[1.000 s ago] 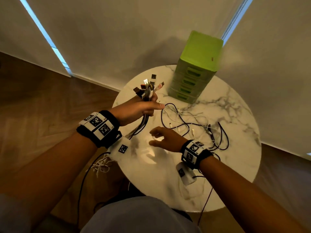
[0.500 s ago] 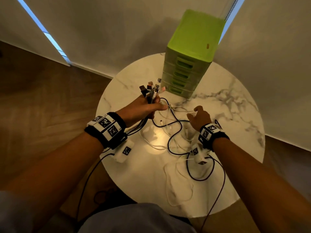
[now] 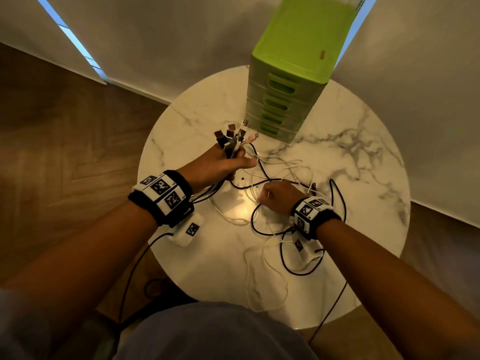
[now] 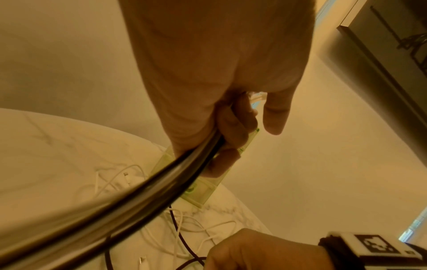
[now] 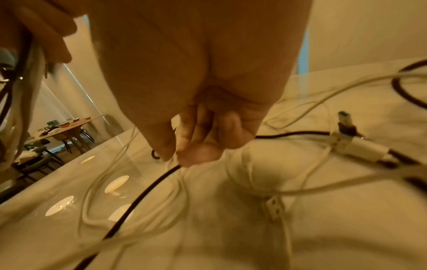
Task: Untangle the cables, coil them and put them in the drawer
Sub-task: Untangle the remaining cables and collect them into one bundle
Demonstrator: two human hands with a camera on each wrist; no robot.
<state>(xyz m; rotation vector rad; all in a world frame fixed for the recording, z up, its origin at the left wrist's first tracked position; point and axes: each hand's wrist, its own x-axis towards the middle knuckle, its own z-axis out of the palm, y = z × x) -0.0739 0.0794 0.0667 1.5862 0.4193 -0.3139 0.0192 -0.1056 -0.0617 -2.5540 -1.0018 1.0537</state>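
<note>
Cables (image 3: 275,175), thin black and white strands, round marble table (image 3: 337,157)

The top of the green drawer unit (image 3: 306,29) is running off the upper edge of the head view, and in the left wrist view the left hand (image 4: 221,76) is covering most of it. The cable bundle (image 4: 129,204) is smearing into blur near that lens. The right hand (image 5: 203,87) is hiding its own fingertips, perhaps pinching a white strand among the tangled cables (image 5: 289,182).
</note>
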